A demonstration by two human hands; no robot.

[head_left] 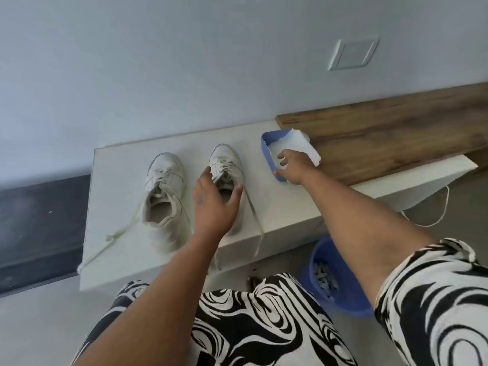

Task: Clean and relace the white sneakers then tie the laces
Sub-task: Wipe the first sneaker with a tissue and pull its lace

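Left hand point(214, 204) fingers spread over right sneaker point(227, 165), right hand point(293, 165) fingers pinching white cloth point(298, 143) in blue tray point(266, 151)

A pale grey wall point(184, 62) is seen behind, with a white blank plate point(352, 54) set in it. A white bench point(124, 254) is butted against a wooden ledge point(396, 138). Grey floor point(39, 326) is lit evenly.

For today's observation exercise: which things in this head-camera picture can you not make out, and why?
- Heel and opening of the right sneaker: covered by the left hand.
- Inside of the blue tray: hidden by the white tissue and right hand.
- Contents of the blue basket on the floor: too small and blurred, partly behind the right arm.
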